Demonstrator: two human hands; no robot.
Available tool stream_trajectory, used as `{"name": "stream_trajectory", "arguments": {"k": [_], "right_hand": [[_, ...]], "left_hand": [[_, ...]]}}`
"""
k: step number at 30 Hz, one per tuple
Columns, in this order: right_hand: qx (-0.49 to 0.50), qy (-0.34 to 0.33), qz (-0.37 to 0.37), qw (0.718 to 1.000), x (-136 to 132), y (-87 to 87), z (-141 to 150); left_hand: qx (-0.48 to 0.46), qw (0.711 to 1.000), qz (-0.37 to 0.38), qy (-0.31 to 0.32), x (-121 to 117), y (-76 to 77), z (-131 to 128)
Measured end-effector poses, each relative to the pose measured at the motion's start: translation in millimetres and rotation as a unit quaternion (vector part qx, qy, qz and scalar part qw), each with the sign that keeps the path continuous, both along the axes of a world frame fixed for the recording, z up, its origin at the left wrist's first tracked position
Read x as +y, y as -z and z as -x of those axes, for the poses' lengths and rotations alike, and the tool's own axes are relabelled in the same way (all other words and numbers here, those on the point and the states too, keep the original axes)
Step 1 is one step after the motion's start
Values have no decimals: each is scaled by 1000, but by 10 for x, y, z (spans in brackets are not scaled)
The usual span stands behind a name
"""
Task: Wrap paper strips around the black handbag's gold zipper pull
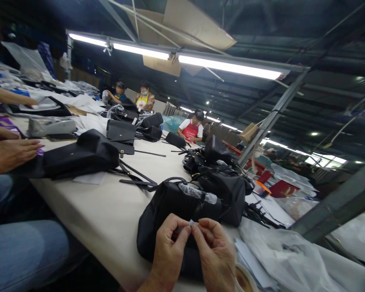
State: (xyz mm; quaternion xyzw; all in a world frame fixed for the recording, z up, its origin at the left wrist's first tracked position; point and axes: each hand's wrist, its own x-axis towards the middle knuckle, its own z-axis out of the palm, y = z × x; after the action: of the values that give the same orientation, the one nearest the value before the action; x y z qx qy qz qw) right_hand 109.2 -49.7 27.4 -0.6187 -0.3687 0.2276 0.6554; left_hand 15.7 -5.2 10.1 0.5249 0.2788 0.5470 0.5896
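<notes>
Small pale tab (191, 222), perhaps paper or plastic though it is too small to tell, sits pinched between the person's left hand (170, 251) and right hand (214, 255). Both hands are closed around it in a fine grip, thumbs and forefingers meeting at the tab, and it hangs just above a black fabric handbag (164, 219). That bag lies on a long white-topped work table (88, 211), with a clear plastic sleeve (197, 193) around its handle.

More black bags (220, 194) crowd the table beyond it, their straps trailing across the surface, and loose white paper and clear plastic sheets (280, 255) spread along the right edge. To the left, a co-worker's hands (9, 156) rest on another black bag (79, 156), beside legs in blue jeans (18, 251).

Farther down the table sit other workers, one in a red apron (191, 130). Overhead, fluorescent tube lights (228, 63) hang under a dark factory roof, with cardboard sheets (194, 24) fixed above them. A grey steel brace (273, 117) slants through the right of the room.
</notes>
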Motion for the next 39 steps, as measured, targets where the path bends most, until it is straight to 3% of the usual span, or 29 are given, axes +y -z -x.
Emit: {"name": "stream_trajectory", "arguments": {"k": [3, 8, 12, 18, 23, 26, 29, 32, 34, 36, 39], "right_hand": [[7, 20, 15, 1000, -7, 6, 16], [4, 4, -20, 1000, 35, 34, 32], [35, -18, -70, 997, 79, 103, -25], [97, -116, -59, 987, 141, 90, -223], [9, -141, -6, 990, 98, 78, -246], [-104, -68, 32, 992, -191, 22, -340], [-190, 71, 70, 977, -723, -109, -736], [-236, 260, 136, 926, -1407, -286, -1356], [-226, 345, 201, 889, -1829, -370, -1745], [-205, 371, 253, 870, -2126, -378, -2023], [-143, 351, 304, 874, -2296, -241, -2184]], "left_hand": [[-3, 1000, 7, 8, -1, -32, 6], [-54, 986, 122, 100, 82, -80, 31], [-37, 967, 196, 157, 137, -131, 78], [-29, 960, 186, 209, 210, -147, 67], [-45, 958, 191, 210, 247, -31, -39], [-44, 956, 187, 221, 244, 0, -66], [-23, 957, 194, 215, 271, 7, -68], [-5, 957, 197, 212, 337, 29, -102], [-3, 954, 204, 219, 367, 40, -141], [-7, 951, 212, 224, 376, 41, -177], [1, 952, 212, 220, 372, 34, -212]]}}
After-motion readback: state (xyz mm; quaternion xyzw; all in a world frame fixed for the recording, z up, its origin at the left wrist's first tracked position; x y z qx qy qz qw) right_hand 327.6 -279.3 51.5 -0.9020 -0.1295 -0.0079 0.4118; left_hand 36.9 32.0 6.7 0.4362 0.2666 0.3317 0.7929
